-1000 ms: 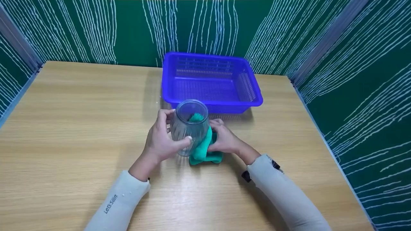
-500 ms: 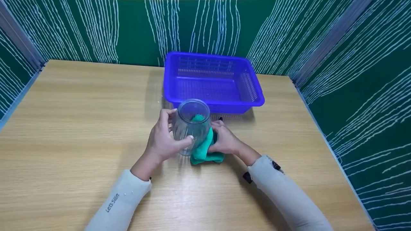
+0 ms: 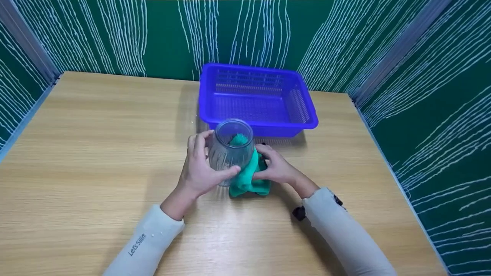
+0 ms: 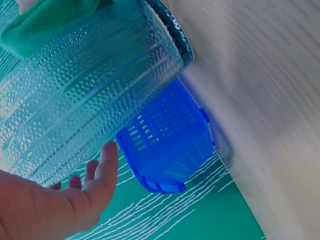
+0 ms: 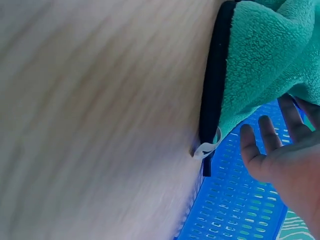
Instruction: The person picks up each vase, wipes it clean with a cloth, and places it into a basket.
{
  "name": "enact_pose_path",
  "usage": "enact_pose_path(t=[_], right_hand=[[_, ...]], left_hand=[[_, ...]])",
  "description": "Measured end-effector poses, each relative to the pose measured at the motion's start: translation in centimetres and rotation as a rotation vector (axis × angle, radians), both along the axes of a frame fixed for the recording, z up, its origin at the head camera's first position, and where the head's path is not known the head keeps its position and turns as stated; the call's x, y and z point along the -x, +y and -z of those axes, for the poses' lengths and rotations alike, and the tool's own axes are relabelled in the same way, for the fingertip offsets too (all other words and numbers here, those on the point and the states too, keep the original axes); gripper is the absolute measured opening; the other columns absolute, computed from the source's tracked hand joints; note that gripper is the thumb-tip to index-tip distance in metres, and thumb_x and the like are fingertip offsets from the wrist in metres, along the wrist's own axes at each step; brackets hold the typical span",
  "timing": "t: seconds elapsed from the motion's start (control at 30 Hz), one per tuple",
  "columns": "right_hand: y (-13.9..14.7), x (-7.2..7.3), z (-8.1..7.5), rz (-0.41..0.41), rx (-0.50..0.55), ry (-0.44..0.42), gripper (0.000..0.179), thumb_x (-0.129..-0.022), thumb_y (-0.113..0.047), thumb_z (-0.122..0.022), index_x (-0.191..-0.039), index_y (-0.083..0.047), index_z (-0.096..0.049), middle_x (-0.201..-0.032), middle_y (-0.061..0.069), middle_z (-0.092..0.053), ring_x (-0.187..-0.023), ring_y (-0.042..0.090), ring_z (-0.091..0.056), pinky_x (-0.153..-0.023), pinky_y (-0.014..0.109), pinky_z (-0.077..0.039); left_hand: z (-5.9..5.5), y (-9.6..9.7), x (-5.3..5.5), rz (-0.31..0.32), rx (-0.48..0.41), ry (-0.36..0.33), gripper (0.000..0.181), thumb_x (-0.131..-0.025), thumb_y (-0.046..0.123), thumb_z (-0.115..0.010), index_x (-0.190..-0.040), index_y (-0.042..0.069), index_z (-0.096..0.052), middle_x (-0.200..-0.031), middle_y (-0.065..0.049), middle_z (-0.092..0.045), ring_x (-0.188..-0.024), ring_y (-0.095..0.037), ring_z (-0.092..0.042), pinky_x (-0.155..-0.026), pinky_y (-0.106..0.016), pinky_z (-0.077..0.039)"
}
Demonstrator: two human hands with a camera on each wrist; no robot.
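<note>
My left hand point(image 3: 201, 168) grips a tall clear glass jar point(image 3: 224, 157) from its left side, thumb across the near face and fingers behind. Dimpled ribs cover the jar point(image 4: 85, 95) in the left wrist view, where it is tilted close over the table. Against its right side lies a bunched green cloth point(image 3: 245, 178). Pinched between thumb and fingers, the cloth is in my right hand point(image 3: 278, 166). Green also shows through the jar's mouth. A dark edge strip with a small white tag borders the cloth point(image 5: 265, 60) in the right wrist view.
Just behind the hands, a purple-blue plastic basket point(image 3: 261, 128) with slotted walls stands on the wooden table point(image 3: 96, 153). Green panels with white drip lines point(image 3: 165, 42) enclose the back and sides.
Both hands, the jar and the cloth shift slightly right in the view, as does the basket. The left thumb now lies closer to the cloth, and the cloth's folds have changed slightly.
</note>
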State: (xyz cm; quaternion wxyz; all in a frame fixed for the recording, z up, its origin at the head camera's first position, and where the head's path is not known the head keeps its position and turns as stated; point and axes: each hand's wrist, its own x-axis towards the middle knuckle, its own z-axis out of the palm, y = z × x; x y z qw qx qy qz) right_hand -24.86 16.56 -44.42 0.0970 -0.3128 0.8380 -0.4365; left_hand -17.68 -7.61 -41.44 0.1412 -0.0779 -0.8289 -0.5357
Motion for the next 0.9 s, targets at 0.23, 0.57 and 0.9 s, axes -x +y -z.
enact_pose_path(t=[0.23,0.57,0.9], right_hand=[[-0.7,-0.6,-1.3,0.011,0.180,-0.062,0.073,-0.067,0.003,-0.078,-0.135,0.003,-0.050,-0.127,0.020,-0.057,-0.112,0.013,-0.052,-0.099,0.050,-0.043],[-0.9,-0.9,-1.8,0.005,0.265,-0.048,0.066,-0.068,0.003,-0.077,-0.130,0.003,-0.056,-0.132,0.016,-0.052,-0.122,0.016,-0.049,-0.104,0.038,-0.043],[-0.5,0.4,-1.2,-0.070,0.384,-0.047,0.064,-0.074,-0.020,-0.081,-0.130,-0.001,-0.058,-0.133,0.011,-0.051,-0.124,0.023,-0.050,-0.104,0.032,-0.044]], left_hand=[[-0.2,-0.1,0.1,-0.006,-0.022,-0.044,0.093,-0.062,0.052,-0.085,-0.137,0.021,-0.039,-0.128,-0.001,-0.040,-0.116,-0.014,-0.045,-0.088,-0.035,-0.053],[-0.6,-0.4,-0.1,0.007,-0.027,-0.067,0.090,-0.063,0.049,-0.086,-0.137,0.025,-0.043,-0.124,-0.002,-0.043,-0.117,-0.015,-0.049,-0.088,-0.035,-0.055],[-0.6,-0.7,-0.2,0.003,-0.024,-0.057,0.094,-0.065,0.041,-0.085,-0.143,0.021,-0.036,-0.130,-0.001,-0.047,-0.120,-0.016,-0.049,-0.091,-0.038,-0.054]])
